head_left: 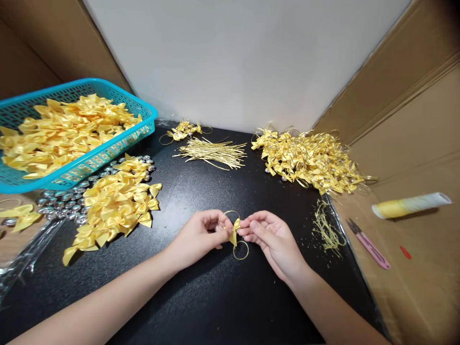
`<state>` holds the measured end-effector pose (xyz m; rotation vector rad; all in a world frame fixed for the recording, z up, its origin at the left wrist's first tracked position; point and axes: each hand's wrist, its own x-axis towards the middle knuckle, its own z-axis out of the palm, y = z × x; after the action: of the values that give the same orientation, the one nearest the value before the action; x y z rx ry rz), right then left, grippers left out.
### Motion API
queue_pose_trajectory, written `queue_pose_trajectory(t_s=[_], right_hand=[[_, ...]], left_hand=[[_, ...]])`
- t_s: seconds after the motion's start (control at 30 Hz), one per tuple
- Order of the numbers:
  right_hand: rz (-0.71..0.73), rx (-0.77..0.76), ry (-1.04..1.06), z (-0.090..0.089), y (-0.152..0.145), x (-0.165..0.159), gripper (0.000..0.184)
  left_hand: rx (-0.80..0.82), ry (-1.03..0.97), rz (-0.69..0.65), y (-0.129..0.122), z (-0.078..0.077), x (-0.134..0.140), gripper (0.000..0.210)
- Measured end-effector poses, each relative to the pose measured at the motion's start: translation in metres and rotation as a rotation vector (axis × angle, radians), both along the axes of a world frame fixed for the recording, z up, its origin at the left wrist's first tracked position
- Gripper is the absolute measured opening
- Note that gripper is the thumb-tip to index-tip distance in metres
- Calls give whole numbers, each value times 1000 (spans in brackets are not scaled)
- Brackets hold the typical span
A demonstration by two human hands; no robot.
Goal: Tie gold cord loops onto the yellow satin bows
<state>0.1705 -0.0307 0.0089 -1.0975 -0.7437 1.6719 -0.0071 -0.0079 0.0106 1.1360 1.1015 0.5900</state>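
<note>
Between my two hands, above the black table, is a small yellow ribbon bow with thin gold cord looped above and below it. My left hand pinches the bow's left side, thumb against fingers. My right hand is closed at its right side, fingertips and thumb together on the bow's edge. Whether a bead sits at the bow's middle is hidden by the fingers. Past my hands lies a bundle of cut gold cords.
On the left, a blue basket full of yellow bows stands behind loose bows and silver beads. Corded bows are heaped at the back right. Cord scraps, pink thread snips and a yellow-white roll lie right.
</note>
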Motion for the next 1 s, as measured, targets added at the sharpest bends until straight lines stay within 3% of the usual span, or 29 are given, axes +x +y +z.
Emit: queue_pose_trajectory(t_s=[0.63,1.0], right_hand=[[-85,179,-57,-3,-4,2,12],[-42,174,-54,-5,-5,-3,10]], left_hand=[[56,3,-12,-2,-4,-1,14],[27,9,-10,-1,-4,-1,14]])
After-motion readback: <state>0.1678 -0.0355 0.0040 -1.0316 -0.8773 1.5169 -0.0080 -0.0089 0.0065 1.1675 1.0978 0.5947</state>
